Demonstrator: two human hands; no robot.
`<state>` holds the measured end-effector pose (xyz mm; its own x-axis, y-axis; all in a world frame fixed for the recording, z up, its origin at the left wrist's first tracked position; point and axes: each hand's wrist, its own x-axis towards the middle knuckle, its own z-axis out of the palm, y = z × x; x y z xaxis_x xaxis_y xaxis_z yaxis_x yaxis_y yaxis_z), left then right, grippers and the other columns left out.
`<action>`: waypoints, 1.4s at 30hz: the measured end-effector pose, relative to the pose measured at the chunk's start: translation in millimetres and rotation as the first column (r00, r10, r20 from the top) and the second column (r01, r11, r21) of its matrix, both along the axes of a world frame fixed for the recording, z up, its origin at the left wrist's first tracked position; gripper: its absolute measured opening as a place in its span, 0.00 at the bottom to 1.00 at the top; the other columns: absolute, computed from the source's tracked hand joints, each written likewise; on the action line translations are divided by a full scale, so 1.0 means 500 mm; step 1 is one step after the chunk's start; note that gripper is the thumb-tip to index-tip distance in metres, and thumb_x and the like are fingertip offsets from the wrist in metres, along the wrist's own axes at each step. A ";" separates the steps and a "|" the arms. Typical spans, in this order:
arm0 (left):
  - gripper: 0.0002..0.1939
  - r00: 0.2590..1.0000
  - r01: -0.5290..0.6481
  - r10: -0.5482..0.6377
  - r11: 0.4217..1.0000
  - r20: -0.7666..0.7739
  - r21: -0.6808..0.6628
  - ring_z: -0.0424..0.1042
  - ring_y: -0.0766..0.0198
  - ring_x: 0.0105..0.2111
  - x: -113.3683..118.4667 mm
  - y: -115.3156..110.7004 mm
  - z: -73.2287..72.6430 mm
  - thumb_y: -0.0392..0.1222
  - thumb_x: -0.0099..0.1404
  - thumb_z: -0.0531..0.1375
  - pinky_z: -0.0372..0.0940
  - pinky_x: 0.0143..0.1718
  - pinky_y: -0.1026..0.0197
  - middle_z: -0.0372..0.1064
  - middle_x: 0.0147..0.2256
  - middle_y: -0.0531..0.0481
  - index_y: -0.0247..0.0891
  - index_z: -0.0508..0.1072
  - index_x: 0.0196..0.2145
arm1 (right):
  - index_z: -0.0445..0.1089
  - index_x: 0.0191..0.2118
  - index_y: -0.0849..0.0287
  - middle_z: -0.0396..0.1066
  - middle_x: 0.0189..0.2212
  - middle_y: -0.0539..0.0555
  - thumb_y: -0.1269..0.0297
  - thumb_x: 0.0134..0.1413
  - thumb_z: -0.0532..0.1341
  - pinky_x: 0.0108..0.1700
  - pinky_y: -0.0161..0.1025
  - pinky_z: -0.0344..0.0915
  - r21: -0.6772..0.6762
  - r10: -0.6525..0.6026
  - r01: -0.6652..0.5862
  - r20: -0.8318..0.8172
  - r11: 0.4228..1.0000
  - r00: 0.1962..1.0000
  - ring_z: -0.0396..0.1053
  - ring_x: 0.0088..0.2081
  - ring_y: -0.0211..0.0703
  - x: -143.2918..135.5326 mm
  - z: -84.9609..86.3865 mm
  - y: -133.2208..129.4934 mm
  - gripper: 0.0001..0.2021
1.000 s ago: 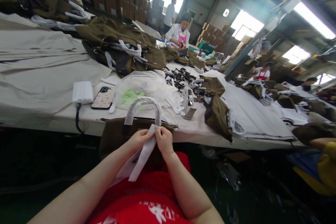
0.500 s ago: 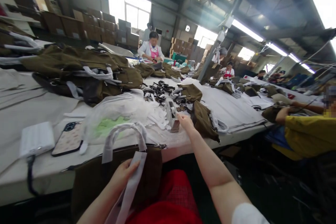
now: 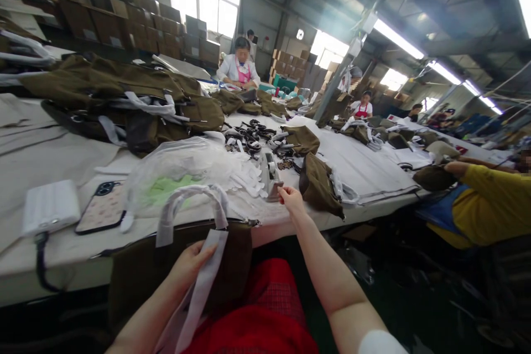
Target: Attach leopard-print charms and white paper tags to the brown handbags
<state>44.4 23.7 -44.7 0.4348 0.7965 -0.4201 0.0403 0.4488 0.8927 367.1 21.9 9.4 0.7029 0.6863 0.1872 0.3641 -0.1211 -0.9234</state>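
A dark olive handbag (image 3: pixel 136 282) hangs upright against the table's front edge, close to my lap. One of its handles, wrapped in white paper (image 3: pixel 194 193), arches above the bag. My left hand (image 3: pixel 193 265) grips the other white-wrapped handle (image 3: pixel 207 265) between thumb and fingers. On the table stands a grey tape dispenser (image 3: pixel 270 174). At its near cutter end, my right hand (image 3: pixel 291 201) is closed in a pinch on the end of the tape, which barely shows.
Left lie a phone (image 3: pixel 102 207) and a white power bank (image 3: pixel 50 207) with a cable. Clear plastic (image 3: pixel 182 160) and black straps (image 3: pixel 253 135) lie mid-table. Olive bags (image 3: pixel 120 88) pile behind; another (image 3: pixel 317 182) lies right. A co-worker's yellow sleeve (image 3: pixel 493 199) is far right.
The view has shifted slightly. My right hand has drawn a little lower and nearer at the dispenser's end. My left hand keeps its grip on the wrapped handle.
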 end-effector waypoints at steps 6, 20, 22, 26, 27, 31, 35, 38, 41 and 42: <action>0.26 1.000 -0.026 0.027 0.997 -0.012 0.072 0.67 0.62 0.22 0.008 -0.018 0.041 0.58 0.38 0.71 0.58 0.23 0.63 0.73 0.22 0.49 0.34 0.77 0.28 | 0.71 0.26 0.63 0.72 0.21 0.55 0.47 0.45 0.61 0.25 0.35 0.60 -0.074 -0.008 0.008 -0.002 0.997 1.000 0.65 0.21 0.39 0.004 -0.003 -0.012 0.20; 0.23 0.998 -0.061 0.060 0.991 0.011 0.117 0.65 0.65 0.21 0.012 -0.025 0.028 0.57 0.45 0.68 0.55 0.22 0.65 0.71 0.22 0.51 0.32 0.78 0.28 | 0.73 0.29 0.60 0.73 0.22 0.49 0.57 0.53 0.59 0.24 0.32 0.59 -0.294 0.693 -0.689 -0.109 0.662 0.713 0.63 0.20 0.35 -0.291 0.010 -0.093 0.12; 0.23 0.998 -0.067 0.065 0.990 0.018 0.125 0.64 0.65 0.21 0.013 -0.022 0.023 0.57 0.44 0.68 0.54 0.22 0.65 0.70 0.20 0.51 0.32 0.77 0.27 | 0.73 0.25 0.59 0.72 0.21 0.49 0.60 0.52 0.60 0.26 0.33 0.59 -0.374 0.698 -0.648 -0.004 0.663 0.716 0.65 0.22 0.36 -0.309 0.002 -0.078 0.10; 0.21 0.995 -0.094 0.090 0.987 0.036 0.128 0.64 0.65 0.20 0.014 -0.019 0.014 0.54 0.43 0.69 0.54 0.22 0.65 0.69 0.19 0.52 0.32 0.76 0.25 | 0.71 0.20 0.57 0.68 0.16 0.48 0.60 0.48 0.64 0.26 0.35 0.55 -0.495 0.645 -0.503 0.165 0.708 0.746 0.64 0.21 0.39 -0.319 -0.003 -0.048 0.11; 0.20 0.995 -0.097 0.093 0.988 0.041 0.123 0.64 0.65 0.20 0.014 -0.019 0.013 0.54 0.43 0.69 0.54 0.22 0.65 0.69 0.19 0.53 0.32 0.75 0.24 | 0.71 0.19 0.56 0.66 0.14 0.48 0.58 0.47 0.64 0.25 0.35 0.54 -0.521 0.642 -0.482 0.178 0.704 0.745 0.64 0.20 0.39 -0.321 -0.001 -0.043 0.12; 0.21 0.993 -0.095 0.088 0.991 0.076 0.093 0.64 0.66 0.21 0.012 -0.023 0.011 0.53 0.42 0.69 0.56 0.24 0.65 0.69 0.21 0.53 0.33 0.75 0.26 | 0.62 0.11 0.55 0.60 0.10 0.50 0.47 0.44 0.66 0.25 0.38 0.53 -0.617 0.617 -0.357 0.276 0.702 0.737 0.62 0.19 0.42 -0.329 0.010 -0.034 0.23; 0.25 0.991 -0.049 0.043 0.998 0.124 0.047 0.65 0.66 0.22 0.001 -0.021 0.017 0.57 0.43 0.69 0.58 0.26 0.64 0.71 0.23 0.51 0.32 0.75 0.30 | 0.59 0.11 0.55 0.60 0.11 0.52 0.39 0.44 0.64 0.24 0.38 0.55 -0.612 0.571 -0.349 0.208 0.709 0.794 0.63 0.18 0.42 -0.332 -0.006 -0.049 0.28; 0.25 0.988 0.028 -0.031 0.999 0.154 0.019 0.65 0.65 0.22 -0.011 -0.013 0.027 0.59 0.44 0.68 0.58 0.26 0.63 0.72 0.23 0.49 0.32 0.75 0.30 | 0.65 0.19 0.58 0.67 0.15 0.51 0.38 0.49 0.60 0.21 0.34 0.55 -0.411 0.577 -0.609 -0.217 0.678 0.788 0.61 0.16 0.36 -0.333 -0.037 -0.076 0.26; 0.25 0.979 0.107 -0.107 0.994 0.171 0.004 0.67 0.63 0.24 -0.023 -0.006 0.041 0.59 0.45 0.69 0.59 0.28 0.62 0.73 0.24 0.46 0.32 0.76 0.29 | 0.68 0.28 0.60 0.71 0.22 0.50 0.41 0.45 0.64 0.21 0.31 0.56 -0.112 0.540 -0.672 -0.505 0.732 0.673 0.62 0.18 0.33 -0.334 -0.067 -0.107 0.23; 0.26 0.977 0.130 -0.128 0.992 0.172 0.002 0.68 0.63 0.25 -0.028 -0.005 0.046 0.59 0.45 0.69 0.60 0.29 0.61 0.73 0.25 0.46 0.31 0.76 0.30 | 0.70 0.31 0.60 0.72 0.22 0.50 0.42 0.43 0.66 0.21 0.30 0.57 -0.054 0.534 -0.667 -0.553 0.743 0.639 0.63 0.19 0.32 -0.334 -0.074 -0.118 0.23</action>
